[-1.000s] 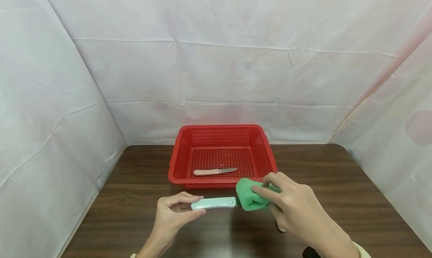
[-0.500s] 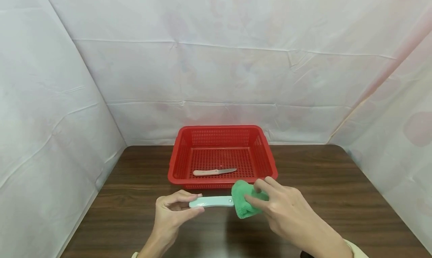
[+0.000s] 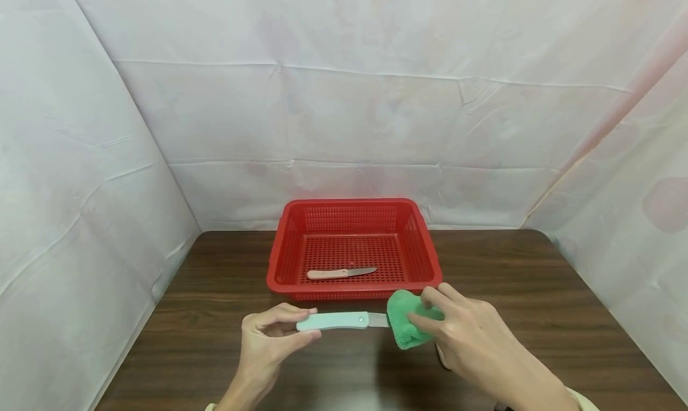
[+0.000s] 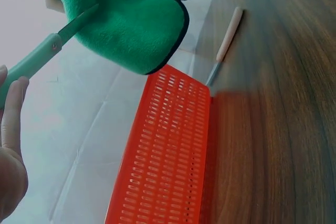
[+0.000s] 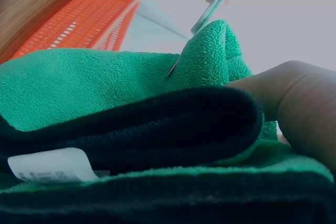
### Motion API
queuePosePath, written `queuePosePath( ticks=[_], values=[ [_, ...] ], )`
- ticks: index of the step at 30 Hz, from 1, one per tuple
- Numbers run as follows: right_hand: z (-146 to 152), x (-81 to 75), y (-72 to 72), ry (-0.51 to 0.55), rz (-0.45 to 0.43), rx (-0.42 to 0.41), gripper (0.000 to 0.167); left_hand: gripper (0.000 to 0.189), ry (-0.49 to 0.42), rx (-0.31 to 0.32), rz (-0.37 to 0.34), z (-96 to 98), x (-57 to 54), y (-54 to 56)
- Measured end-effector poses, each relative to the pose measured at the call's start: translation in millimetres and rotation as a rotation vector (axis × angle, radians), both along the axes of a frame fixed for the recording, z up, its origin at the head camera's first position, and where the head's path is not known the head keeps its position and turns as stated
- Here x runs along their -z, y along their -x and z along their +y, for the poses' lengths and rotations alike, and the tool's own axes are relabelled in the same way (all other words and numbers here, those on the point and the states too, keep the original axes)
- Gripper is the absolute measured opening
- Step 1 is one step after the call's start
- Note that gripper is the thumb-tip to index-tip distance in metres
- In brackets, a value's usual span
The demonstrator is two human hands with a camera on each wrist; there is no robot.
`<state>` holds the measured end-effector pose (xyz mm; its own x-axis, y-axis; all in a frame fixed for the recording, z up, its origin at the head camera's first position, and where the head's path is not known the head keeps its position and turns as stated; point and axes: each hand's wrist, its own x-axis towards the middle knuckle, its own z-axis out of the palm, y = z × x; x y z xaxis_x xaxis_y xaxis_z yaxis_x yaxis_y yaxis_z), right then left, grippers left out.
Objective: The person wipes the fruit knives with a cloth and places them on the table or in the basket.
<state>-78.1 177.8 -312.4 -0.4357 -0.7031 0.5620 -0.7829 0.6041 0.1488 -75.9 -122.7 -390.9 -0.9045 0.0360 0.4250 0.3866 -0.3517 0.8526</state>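
Note:
My left hand (image 3: 264, 339) pinches the end of a mint-green knife handle (image 3: 333, 321) between thumb and fingers, its blade (image 3: 378, 319) pointing right. With my right hand (image 3: 473, 333) I grip a folded green cloth (image 3: 405, 321), which covers the blade's tip. In the left wrist view the blade (image 4: 77, 23) runs into a fold of the cloth (image 4: 136, 24), whose edge has dark trim. The right wrist view has the cloth (image 5: 105, 77) filling the foreground, a white tag (image 5: 52, 165) on its trim. Both hands are above the table, in front of the basket.
A red plastic basket (image 3: 273, 267) stands at the table's back. Inside it lies a small knife (image 3: 329, 274) with a pale handle. Another pale-handled knife (image 4: 229, 35) lies on the wooden table (image 3: 215, 315), partly hidden under my right hand in the head view. White sheeting surrounds the table.
The cloth first slid left along the blade up to the handle, then back right toward the tip, baring part of the blade. My left hand drifted slightly left, still holding the knife.

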Motion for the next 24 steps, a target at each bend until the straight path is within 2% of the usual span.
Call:
queuePosePath(
  ticks=[7, 10, 16, 24],
  values=[
    [10, 4.0, 0.1, 0.024, -0.005, 0.031, 0.045, 0.031, 0.024, -0.023, -0.013, -3.5, 1.8, 0.4],
    [14, 4.9, 0.1, 0.051, -0.031, 0.047, 0.037, 0.031, 0.051, -0.044, -0.026, -4.9, 1.1, -0.1],
    [19, 1.5, -0.1, 0.104, -0.063, 0.053, 0.043, 0.033, 0.078, -0.049, -0.052, -7.9, 0.5, -1.0],
    [16, -7.8, 0.1, 0.111, -0.096, 0.058, 0.041, 0.031, 0.085, -0.005, 0.013, -7.6, 4.4, 2.8]
  ],
)
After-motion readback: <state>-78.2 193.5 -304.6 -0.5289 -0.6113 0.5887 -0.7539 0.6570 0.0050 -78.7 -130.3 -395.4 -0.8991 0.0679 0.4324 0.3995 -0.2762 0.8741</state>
